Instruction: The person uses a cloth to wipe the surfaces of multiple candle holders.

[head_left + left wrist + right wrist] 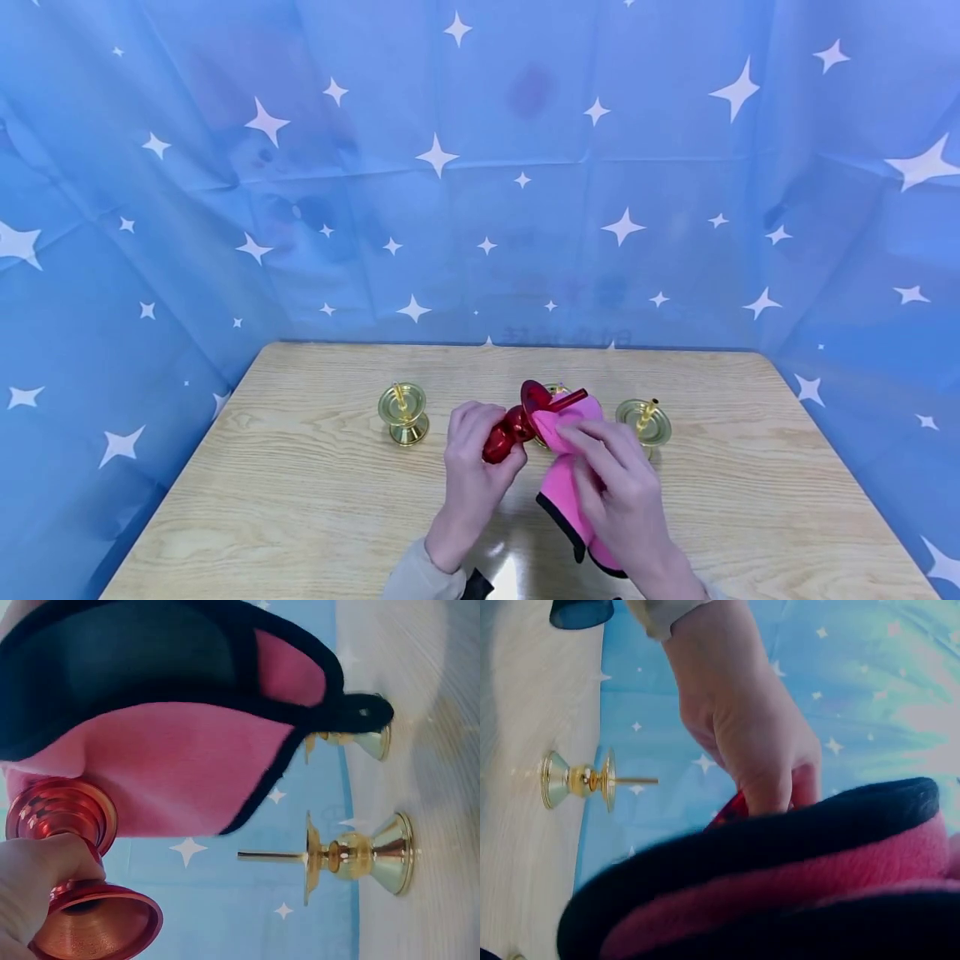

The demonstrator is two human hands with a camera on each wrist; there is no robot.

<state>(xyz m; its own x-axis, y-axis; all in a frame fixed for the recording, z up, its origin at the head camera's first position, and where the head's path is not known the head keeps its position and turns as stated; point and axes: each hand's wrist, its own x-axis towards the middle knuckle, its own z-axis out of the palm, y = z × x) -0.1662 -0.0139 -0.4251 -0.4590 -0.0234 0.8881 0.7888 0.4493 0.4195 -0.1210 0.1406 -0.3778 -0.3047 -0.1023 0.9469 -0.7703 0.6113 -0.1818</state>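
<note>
- Three gold candle holders stand on the wooden table (300, 500): one at the left (403, 412), one at the right (643, 421), and one in the middle far behind the hands (553, 390) (mostly hidden).
- One red candle holder (517, 421) is lifted above the table, near its centre, lying on its side with the spike pointing right.
- Left hand (472, 467) grips its stem and base; the fingers are curled tightly around it.
- Right hand (611, 483) presses a pink cloth (562, 492) with black edge onto the red dish; its fingers are bent and clamp the cloth, touching the holder only through the fabric.
- I judge the wiping is in progress on this one; the gold ones seem not handled now, so most work probably remains.
</note>
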